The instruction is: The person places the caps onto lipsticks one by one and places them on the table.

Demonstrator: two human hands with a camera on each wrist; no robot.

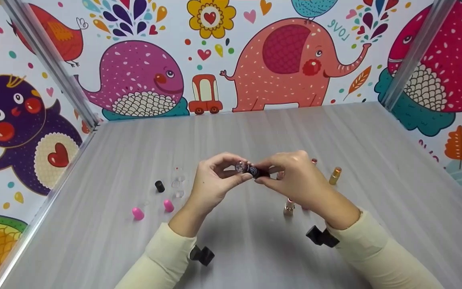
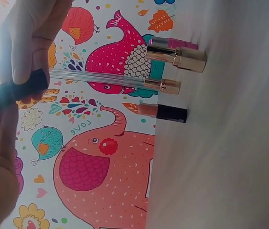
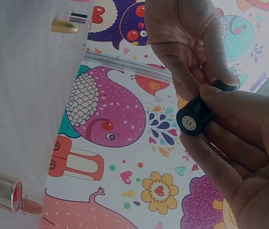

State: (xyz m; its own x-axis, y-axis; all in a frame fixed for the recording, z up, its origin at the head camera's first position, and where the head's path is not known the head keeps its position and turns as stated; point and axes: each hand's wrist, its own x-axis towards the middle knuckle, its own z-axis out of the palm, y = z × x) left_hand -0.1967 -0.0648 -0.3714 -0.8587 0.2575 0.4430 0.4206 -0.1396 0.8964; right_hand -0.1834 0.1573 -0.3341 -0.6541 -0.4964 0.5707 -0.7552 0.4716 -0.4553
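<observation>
A dark lipstick tube (image 1: 257, 171) with a clear faceted end is held level between both hands above the middle of the table. My left hand (image 1: 217, 178) pinches it near the clear end with thumb and fingers. Around the other end, my right hand (image 1: 297, 174) grips the tube. A round label marks the base of the lipstick tube (image 3: 191, 121), which faces the camera in the right wrist view. Whether the cap is seated or loose cannot be told. Several lipsticks stand beyond the hands in the left wrist view, including a peach lipstick (image 2: 149, 110) with a black base.
Left of the hands lie a black cap (image 1: 159, 186), two pink caps (image 1: 137, 213) and several clear pieces (image 1: 179, 194). On the right stand a gold lipstick (image 1: 335, 176) and a rose-gold one (image 1: 289, 208). Patterned walls (image 1: 211, 48) bound the table (image 1: 235, 132).
</observation>
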